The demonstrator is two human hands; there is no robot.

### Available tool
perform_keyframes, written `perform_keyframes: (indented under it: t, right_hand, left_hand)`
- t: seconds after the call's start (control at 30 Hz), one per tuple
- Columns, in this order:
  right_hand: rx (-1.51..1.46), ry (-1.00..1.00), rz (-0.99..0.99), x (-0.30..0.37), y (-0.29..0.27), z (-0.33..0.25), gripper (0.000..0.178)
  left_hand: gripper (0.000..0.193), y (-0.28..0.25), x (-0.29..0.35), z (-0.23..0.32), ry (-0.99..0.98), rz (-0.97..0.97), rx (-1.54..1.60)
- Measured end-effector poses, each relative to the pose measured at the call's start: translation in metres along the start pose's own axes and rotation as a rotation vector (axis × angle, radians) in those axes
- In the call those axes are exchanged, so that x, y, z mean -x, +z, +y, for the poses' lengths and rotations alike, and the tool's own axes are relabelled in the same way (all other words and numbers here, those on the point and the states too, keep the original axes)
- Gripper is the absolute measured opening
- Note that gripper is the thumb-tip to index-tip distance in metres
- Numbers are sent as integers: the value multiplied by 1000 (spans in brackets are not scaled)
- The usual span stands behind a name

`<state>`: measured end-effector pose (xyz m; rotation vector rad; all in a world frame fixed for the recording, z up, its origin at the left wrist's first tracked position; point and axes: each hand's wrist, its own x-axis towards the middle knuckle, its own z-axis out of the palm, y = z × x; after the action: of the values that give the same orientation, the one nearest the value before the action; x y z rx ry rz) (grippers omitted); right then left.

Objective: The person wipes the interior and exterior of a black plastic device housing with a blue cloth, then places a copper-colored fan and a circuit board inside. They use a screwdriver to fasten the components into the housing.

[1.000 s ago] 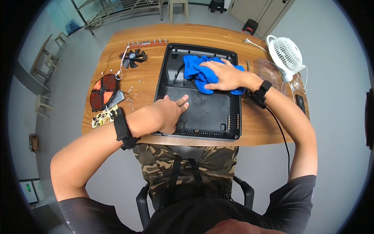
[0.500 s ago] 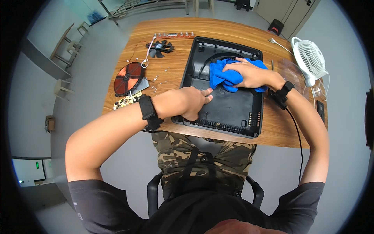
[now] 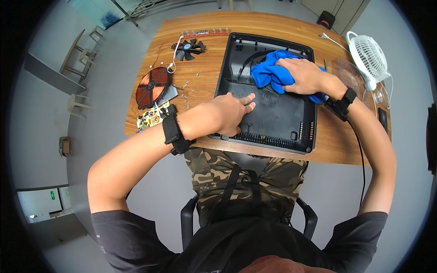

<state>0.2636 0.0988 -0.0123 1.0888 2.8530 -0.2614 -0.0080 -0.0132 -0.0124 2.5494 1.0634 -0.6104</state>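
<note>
A black plastic appliance housing [image 3: 277, 120] lies with its hollow side up in front of me. Bunched over its far right part is a blue cloth [image 3: 268, 73], gripped and pressed down by my right hand [image 3: 304, 75]. The cloth covers part of the round recess at the housing's far end, and some of it hangs past the right rim. My left hand [image 3: 230, 113] rests on the housing's left side, fingers stretched across the inner floor and holding nothing.
To the left lie a coil [image 3: 153, 87], a circuit board [image 3: 154, 117], a black fan [image 3: 188, 49], a narrow red board [image 3: 205, 32] and scattered screws [image 3: 184, 90]. At the right stand a white fan [image 3: 368, 59] and clear plastic pieces [image 3: 348, 73]; a black cable [image 3: 362, 157] hangs there.
The whole view has shifted slightly. My right hand has pushed the blue cloth a little farther away over the housing; my left hand stays on the left side.
</note>
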Motion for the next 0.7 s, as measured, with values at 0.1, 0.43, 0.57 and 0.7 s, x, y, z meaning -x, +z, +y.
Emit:
perform_keyframes:
  t: [0.1,0.43,0.57,0.7]
  right_hand:
    - [10,15,63,3,14,1,64]
    - [75,42,98,-3,25,-10,65]
    - [137,27,169,-5,27,-11,63]
    - [154,79,220,-4,28,-16,67]
  left_hand:
    - [79,-8,-1,4,-26,4,14]
    - [63,34,23,45,109,297,177]
    - [72,34,34,48,132,222,158]
    - [65,62,24,44,173,294,77]
